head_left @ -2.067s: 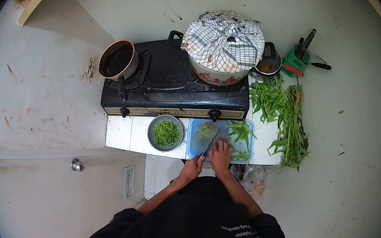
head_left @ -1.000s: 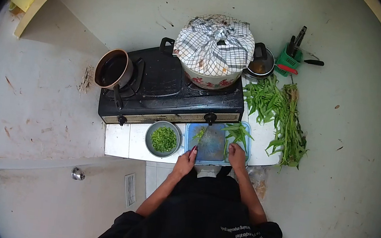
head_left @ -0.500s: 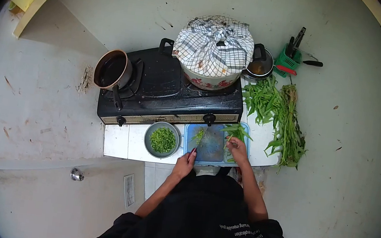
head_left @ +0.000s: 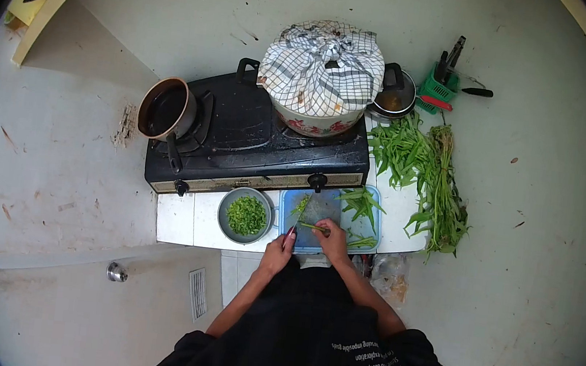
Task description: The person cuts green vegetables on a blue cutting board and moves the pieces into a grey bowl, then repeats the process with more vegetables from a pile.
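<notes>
My left hand [head_left: 277, 253] is closed around the red handle of a knife [head_left: 295, 222], whose blade points away over the left part of a blue tray [head_left: 377, 226]. Green stems are pinched in my right hand [head_left: 330, 239], their ends pointing left toward the blade. Small chopped green pieces [head_left: 300, 204] lie beside the knife. On the tray's right side rest leafy tops [head_left: 361, 202] and cut stems [head_left: 361, 241]. A grey bowl [head_left: 221, 226] holding chopped greens [head_left: 246, 215] stands left of the tray.
Behind the tray is a black stove [head_left: 230, 128] with a small saucepan [head_left: 170, 111] and a large cloth-covered pot [head_left: 316, 116]. Leafy greens [head_left: 445, 194] lie at the right, near a lidded pan [head_left: 394, 100] and a green utensil basket [head_left: 436, 91].
My right hand has moved left and down, away from the leafy tops, bringing stems near the knife. The leafy tops now lie loose on the tray. The whole view has shifted slightly.
</notes>
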The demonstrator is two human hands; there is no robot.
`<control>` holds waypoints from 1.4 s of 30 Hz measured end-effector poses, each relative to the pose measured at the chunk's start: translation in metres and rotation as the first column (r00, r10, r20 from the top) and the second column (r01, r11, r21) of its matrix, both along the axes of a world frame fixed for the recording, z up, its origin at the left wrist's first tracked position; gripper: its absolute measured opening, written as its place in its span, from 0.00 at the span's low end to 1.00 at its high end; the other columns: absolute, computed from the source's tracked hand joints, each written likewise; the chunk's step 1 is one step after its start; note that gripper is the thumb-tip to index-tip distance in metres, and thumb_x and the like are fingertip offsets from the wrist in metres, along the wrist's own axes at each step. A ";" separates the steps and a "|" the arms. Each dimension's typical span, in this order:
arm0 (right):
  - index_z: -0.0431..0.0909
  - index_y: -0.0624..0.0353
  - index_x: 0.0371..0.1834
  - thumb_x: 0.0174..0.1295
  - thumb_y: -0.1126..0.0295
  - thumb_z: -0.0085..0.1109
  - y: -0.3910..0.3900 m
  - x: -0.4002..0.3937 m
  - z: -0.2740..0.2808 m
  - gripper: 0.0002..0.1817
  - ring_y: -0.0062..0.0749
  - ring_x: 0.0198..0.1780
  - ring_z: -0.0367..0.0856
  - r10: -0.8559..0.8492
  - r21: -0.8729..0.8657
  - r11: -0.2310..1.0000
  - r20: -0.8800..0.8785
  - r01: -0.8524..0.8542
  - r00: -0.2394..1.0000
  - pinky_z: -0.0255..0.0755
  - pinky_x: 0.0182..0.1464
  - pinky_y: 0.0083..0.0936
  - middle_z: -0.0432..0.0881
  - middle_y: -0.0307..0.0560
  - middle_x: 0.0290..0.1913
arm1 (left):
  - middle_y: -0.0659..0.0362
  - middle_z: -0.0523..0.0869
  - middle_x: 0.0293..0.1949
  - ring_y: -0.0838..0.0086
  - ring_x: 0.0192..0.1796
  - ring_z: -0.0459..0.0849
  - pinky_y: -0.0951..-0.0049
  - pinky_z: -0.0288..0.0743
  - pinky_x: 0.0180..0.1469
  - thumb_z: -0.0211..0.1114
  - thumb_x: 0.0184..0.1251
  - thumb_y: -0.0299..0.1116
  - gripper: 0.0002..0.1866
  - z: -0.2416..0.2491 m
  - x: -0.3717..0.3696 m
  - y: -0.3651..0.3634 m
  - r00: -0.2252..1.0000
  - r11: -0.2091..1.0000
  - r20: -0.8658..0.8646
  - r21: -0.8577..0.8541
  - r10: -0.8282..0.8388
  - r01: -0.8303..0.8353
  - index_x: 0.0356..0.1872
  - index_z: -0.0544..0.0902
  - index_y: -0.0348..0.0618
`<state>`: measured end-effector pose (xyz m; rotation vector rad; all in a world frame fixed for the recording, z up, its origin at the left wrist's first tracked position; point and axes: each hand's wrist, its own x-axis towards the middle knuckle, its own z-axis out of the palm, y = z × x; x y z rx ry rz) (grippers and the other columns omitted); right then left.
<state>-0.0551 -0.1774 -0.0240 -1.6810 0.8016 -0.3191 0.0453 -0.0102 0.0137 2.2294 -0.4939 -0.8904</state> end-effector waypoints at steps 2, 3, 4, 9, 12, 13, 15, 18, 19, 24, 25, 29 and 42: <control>0.81 0.58 0.41 0.59 0.74 0.71 -0.002 -0.003 0.006 0.10 0.42 0.42 0.87 0.036 -0.173 0.984 -0.032 -0.041 0.999 0.78 0.45 0.32 0.87 0.47 0.41 | 0.42 0.83 0.27 0.48 0.34 0.84 0.54 0.75 0.43 0.50 0.79 0.59 0.32 -0.001 0.001 0.002 1.000 1.000 0.007 0.000 0.001 -0.001 0.37 0.81 0.33; 0.81 0.58 0.41 0.58 0.74 0.71 -0.006 -0.005 0.010 0.10 0.45 0.41 0.85 0.047 -0.304 0.951 -0.033 -0.055 0.998 0.77 0.46 0.35 0.86 0.47 0.40 | 0.41 0.84 0.28 0.44 0.37 0.85 0.53 0.76 0.44 0.50 0.79 0.59 0.32 -0.002 0.001 0.003 1.000 1.000 0.008 0.006 0.001 -0.001 0.37 0.81 0.33; 0.82 0.57 0.41 0.58 0.74 0.71 -0.011 -0.007 0.015 0.10 0.48 0.41 0.84 0.058 -0.430 0.900 -0.036 -0.068 0.998 0.76 0.47 0.38 0.85 0.48 0.39 | 0.39 0.85 0.30 0.41 0.39 0.86 0.51 0.77 0.46 0.50 0.79 0.58 0.32 -0.002 0.002 0.003 1.000 1.000 0.009 0.011 0.000 0.000 0.36 0.81 0.33; 0.82 0.57 0.41 0.58 0.73 0.68 -0.018 -0.011 0.021 0.09 0.51 0.43 0.82 0.054 -0.557 0.825 -0.093 -0.097 0.994 0.74 0.50 0.45 0.83 0.48 0.38 | 0.38 0.86 0.31 0.40 0.41 0.86 0.50 0.76 0.47 0.50 0.79 0.59 0.32 0.002 0.000 0.005 1.000 1.000 0.004 0.021 -0.001 0.000 0.37 0.81 0.33; 0.83 0.57 0.43 0.60 0.73 0.67 -0.021 -0.011 0.013 0.09 0.51 0.43 0.83 0.049 -0.514 0.853 -0.085 -0.086 0.995 0.74 0.49 0.45 0.83 0.49 0.38 | 0.38 0.86 0.31 0.40 0.41 0.86 0.50 0.76 0.47 0.50 0.79 0.59 0.32 0.005 0.000 0.006 1.000 1.000 -0.002 0.014 0.004 -0.004 0.38 0.81 0.33; 0.83 0.56 0.44 0.60 0.73 0.66 -0.021 -0.011 0.008 0.09 0.51 0.43 0.83 0.043 -0.500 0.863 -0.074 -0.075 0.996 0.74 0.49 0.45 0.83 0.49 0.38 | 0.38 0.86 0.31 0.40 0.41 0.86 0.50 0.76 0.47 0.50 0.79 0.59 0.32 0.005 0.000 0.007 1.000 1.000 -0.004 0.010 0.008 -0.008 0.38 0.81 0.33; 0.83 0.56 0.47 0.62 0.72 0.65 -0.022 -0.011 0.008 0.11 0.52 0.44 0.83 0.041 -0.489 0.869 -0.081 -0.076 0.996 0.74 0.49 0.46 0.83 0.50 0.38 | 0.43 0.84 0.29 0.49 0.37 0.85 0.55 0.76 0.46 0.50 0.79 0.59 0.32 0.004 -0.001 0.010 1.000 1.000 -0.010 -0.001 0.026 -0.026 0.40 0.81 0.32; 0.83 0.56 0.50 0.63 0.72 0.65 -0.024 -0.013 0.022 0.13 0.53 0.46 0.82 0.040 -0.513 0.851 -0.152 -0.114 0.988 0.74 0.49 0.46 0.83 0.51 0.41 | 0.45 0.83 0.28 0.52 0.35 0.84 0.57 0.76 0.44 0.50 0.80 0.59 0.32 0.003 -0.002 0.014 0.999 0.999 -0.018 -0.014 0.031 -0.032 0.41 0.81 0.32; 0.83 0.55 0.51 0.63 0.72 0.64 -0.023 -0.012 0.027 0.13 0.53 0.47 0.82 0.032 -0.530 0.838 -0.184 -0.127 0.982 0.74 0.50 0.46 0.82 0.51 0.42 | 0.45 0.83 0.28 0.51 0.35 0.84 0.57 0.76 0.44 0.50 0.80 0.58 0.32 0.004 -0.002 0.015 0.999 0.999 -0.019 -0.017 0.030 -0.030 0.41 0.81 0.32; 0.83 0.55 0.53 0.62 0.71 0.65 -0.020 -0.008 0.023 0.15 0.51 0.50 0.81 0.012 -0.597 0.792 -0.194 -0.128 0.981 0.74 0.51 0.45 0.81 0.50 0.46 | 0.44 0.82 0.27 0.50 0.34 0.84 0.56 0.75 0.42 0.50 0.80 0.58 0.31 0.016 -0.004 0.015 1.000 1.000 0.001 -0.004 0.004 -0.004 0.39 0.80 0.33; 0.83 0.55 0.53 0.62 0.71 0.65 -0.019 -0.005 0.024 0.15 0.50 0.51 0.81 0.015 -0.602 0.787 -0.199 -0.134 0.980 0.73 0.51 0.45 0.81 0.49 0.46 | 0.44 0.82 0.27 0.49 0.34 0.84 0.56 0.75 0.42 0.50 0.80 0.58 0.31 0.017 -0.005 0.014 1.000 1.000 0.004 -0.005 0.001 -0.001 0.38 0.80 0.33; 0.82 0.56 0.51 0.63 0.72 0.64 -0.017 0.003 0.014 0.13 0.51 0.49 0.81 0.001 -0.623 0.769 -0.220 -0.141 0.976 0.74 0.50 0.45 0.80 0.50 0.45 | 0.35 0.85 0.33 0.36 0.42 0.85 0.46 0.76 0.46 0.51 0.80 0.56 0.29 0.020 -0.011 0.010 0.999 0.999 -0.003 -0.001 -0.035 0.035 0.43 0.81 0.34; 0.80 0.59 0.44 0.67 0.72 0.58 -0.012 0.003 0.010 0.06 0.57 0.44 0.82 0.030 -0.576 0.806 -0.185 -0.133 0.982 0.74 0.48 0.50 0.79 0.53 0.44 | 0.28 0.84 0.35 0.29 0.44 0.83 0.36 0.76 0.47 0.50 0.80 0.52 0.26 -0.006 -0.024 -0.011 0.995 0.997 0.101 0.077 -0.007 -0.001 0.46 0.80 0.34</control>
